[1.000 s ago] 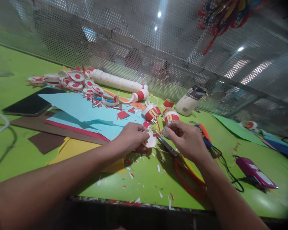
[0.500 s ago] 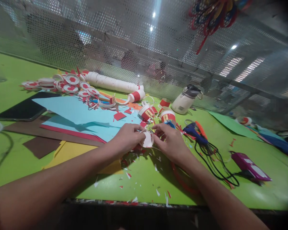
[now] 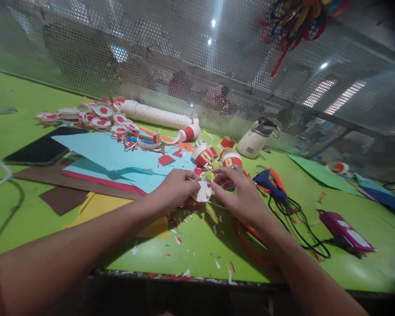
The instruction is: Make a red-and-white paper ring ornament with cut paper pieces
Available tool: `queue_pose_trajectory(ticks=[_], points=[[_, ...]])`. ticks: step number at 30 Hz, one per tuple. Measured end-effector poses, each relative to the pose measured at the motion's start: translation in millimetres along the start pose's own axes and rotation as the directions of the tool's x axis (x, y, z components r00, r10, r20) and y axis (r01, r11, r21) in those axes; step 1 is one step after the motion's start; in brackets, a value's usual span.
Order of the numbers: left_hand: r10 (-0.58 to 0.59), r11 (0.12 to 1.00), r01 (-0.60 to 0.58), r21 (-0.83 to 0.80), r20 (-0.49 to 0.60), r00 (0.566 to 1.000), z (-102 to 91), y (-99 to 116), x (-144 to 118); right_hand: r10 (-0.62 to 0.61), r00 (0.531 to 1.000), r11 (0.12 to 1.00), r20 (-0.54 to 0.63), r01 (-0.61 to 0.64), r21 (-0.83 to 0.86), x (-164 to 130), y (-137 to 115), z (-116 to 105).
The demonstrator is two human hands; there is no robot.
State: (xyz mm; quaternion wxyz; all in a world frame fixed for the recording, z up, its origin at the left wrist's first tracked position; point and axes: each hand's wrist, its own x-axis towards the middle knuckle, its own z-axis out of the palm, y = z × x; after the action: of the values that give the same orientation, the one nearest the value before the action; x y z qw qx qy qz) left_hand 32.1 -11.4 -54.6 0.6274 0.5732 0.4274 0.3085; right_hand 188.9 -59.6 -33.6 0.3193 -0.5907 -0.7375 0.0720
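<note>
My left hand (image 3: 179,188) pinches a small white paper disc (image 3: 203,191), which looks like the bottom of a paper cup, by its left edge. A bit of red shows at the disc's upper right. My right hand (image 3: 238,191) is at the disc's right side, its thumb tip close to or touching the rim and its fingers curled but apart from the thumb. Just beyond the hands are red-and-white cut paper cups (image 3: 202,154). Under and around the disc lie small red and white paper scraps (image 3: 177,240).
Blue paper sheets (image 3: 112,151), a phone (image 3: 36,147) and a pile of cup discs (image 3: 102,112) lie left. A long stack of white cups (image 3: 158,115) runs along the perforated screen. To the right are a white bottle (image 3: 252,142), a corded blue-and-orange tool (image 3: 271,182) and a purple box (image 3: 345,230).
The right hand's thumb and fingers have parted slightly and shifted at the disc's edge. My left hand keeps its pinch. The whole view has shifted slightly.
</note>
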Motion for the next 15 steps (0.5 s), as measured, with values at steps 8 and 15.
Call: queue_pose_trajectory(ticks=[8,15], points=[[-0.138,0.983,0.146,-0.113,0.083,0.987,-1.8,-2.7,3.9,0.050,0.997,0.988,-0.056,-0.041,0.148,5.3,6.7,-7.1],[-0.038,0.999,0.042,-0.014,0.205,0.978,-2.8,-1.9,0.1,0.110,0.963,0.953,0.247,-0.172,0.249,3.4,4.8,-2.5]])
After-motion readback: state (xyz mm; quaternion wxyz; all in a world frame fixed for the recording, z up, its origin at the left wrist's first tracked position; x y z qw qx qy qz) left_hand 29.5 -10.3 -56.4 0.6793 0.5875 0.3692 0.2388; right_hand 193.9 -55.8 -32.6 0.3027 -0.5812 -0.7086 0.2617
